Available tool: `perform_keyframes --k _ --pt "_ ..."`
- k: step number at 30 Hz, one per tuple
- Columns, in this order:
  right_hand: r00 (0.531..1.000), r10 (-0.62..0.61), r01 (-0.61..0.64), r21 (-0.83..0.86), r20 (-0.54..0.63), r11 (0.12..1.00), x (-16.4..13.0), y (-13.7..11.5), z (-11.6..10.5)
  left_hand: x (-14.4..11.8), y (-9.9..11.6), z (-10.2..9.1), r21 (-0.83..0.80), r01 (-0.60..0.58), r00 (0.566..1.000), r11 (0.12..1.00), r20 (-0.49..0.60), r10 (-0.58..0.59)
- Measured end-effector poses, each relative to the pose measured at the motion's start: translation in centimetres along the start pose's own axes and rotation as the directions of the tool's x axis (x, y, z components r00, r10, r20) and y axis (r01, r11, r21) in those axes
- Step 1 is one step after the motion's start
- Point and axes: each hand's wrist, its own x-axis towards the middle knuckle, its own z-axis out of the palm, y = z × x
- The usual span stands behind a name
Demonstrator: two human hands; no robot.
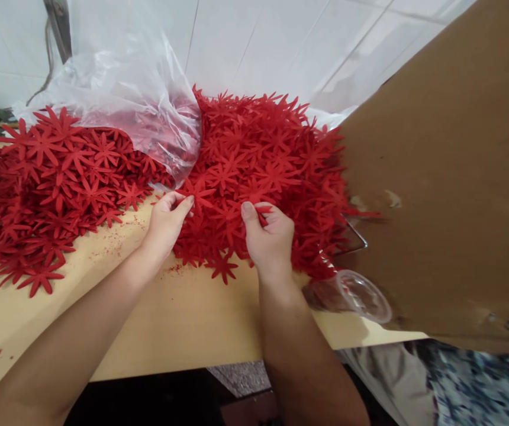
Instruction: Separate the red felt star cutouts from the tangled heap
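Red flower-shaped cutouts are piled in a central heap [276, 142] on a pale table [183, 331]. At the near left edge of this heap, a red cutout [201, 196] is pinched between the thumb and forefinger of the left hand [166, 223]. Over the heap's near middle, a red petal [264, 209] is gripped in the curled right hand [272, 236], its thumb pressed to the forefinger; whether a whole cutout is held there cannot be told.

To the left of the central heap, a second heap [72, 177] of the same cutouts is partly covered by a clear plastic bag [157, 118], which is bunched against the central heap's left side. Red crumbs [175, 269] are scattered by its near edge. A clear plastic container [347, 293] is tipped at its near right corner, and brown cardboard [441, 177] is stood along its right side.
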Motion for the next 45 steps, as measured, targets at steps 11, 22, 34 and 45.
perform_keyframes --k 11,22,34,45 --pt "0.971 0.045 -0.075 0.124 0.235 0.989 -0.6 -0.8 0.4 -1.2 0.0 1.2 -0.044 -0.074 0.926 0.996 0.367 0.085" --pt "0.929 0.016 -0.064 0.118 0.371 0.991 -0.7 -0.3 0.6 -1.1 0.2 1.3 -0.096 -0.032 0.953 0.995 0.297 0.059" --pt "0.857 -0.010 -0.052 0.105 0.515 0.993 -1.1 -1.4 0.4 -1.2 0.9 1.3 -0.044 0.062 0.992 0.997 0.109 -0.057" --pt "0.978 -0.197 0.208 -0.265 0.068 0.941 0.0 -0.4 -0.4 0.6 0.5 -0.5 0.137 -0.060 0.998 0.989 -0.015 0.063"
